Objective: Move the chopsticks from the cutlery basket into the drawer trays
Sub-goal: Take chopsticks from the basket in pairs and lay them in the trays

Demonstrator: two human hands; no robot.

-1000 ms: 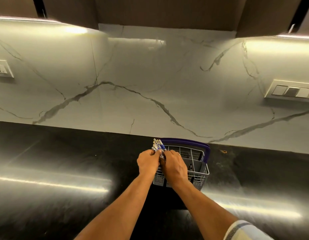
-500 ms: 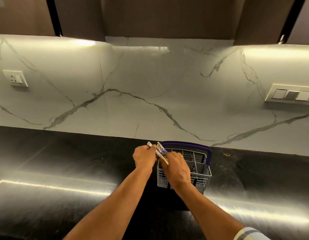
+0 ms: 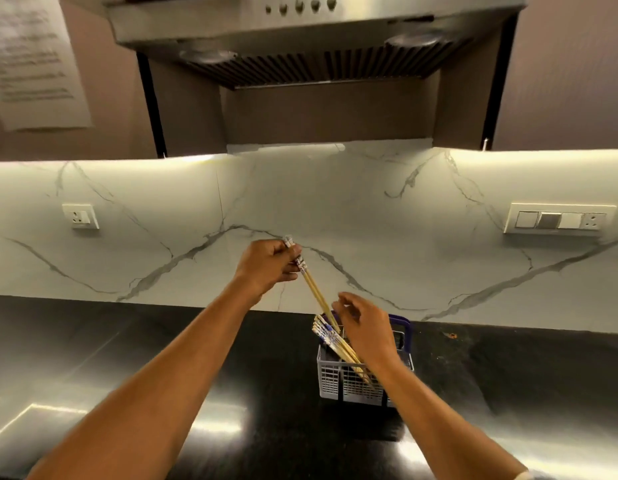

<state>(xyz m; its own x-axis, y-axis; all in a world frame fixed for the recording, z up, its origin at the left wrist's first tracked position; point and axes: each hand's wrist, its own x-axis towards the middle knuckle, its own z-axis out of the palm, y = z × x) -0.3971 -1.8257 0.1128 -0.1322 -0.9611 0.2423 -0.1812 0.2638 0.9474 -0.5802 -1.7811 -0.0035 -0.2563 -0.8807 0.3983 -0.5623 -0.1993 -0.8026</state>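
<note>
Your left fingers (image 3: 289,268) are curled tight round the patterned top ends of a few chopsticks (image 3: 316,292), and your left hand (image 3: 266,268) holds them raised and slanted, their thin tips pointing down toward the basket (image 3: 330,379). Whether those tips have cleared the rim I can't quite tell, since your right hand (image 3: 364,332) covers that spot. Your right fingers (image 3: 345,304) are loosely spread and hold nothing; they hover just above the basket's near-left corner.

The rest of the chopsticks, a bundle (image 3: 330,337), lean out of that corner toward the left, tops well above the rim. The basket stands on the dark tabletop (image 3: 162,358) close to the marble wall, its blue handle (image 3: 406,332) behind your right wrist. No drawer or tray is in view (it's presumably below the frame).

What could go wrong:
- If the lifted tips are caught in the grid, pulling on at a slant may tip the light basket or drag it along the glossy top. Steady it with your right hand.
- The held sticks are pinched only at one end, so they can fan out and one may slip free.
- Your right hand could knock the leaning bundle and spill it leftward onto the tabletop.
</note>
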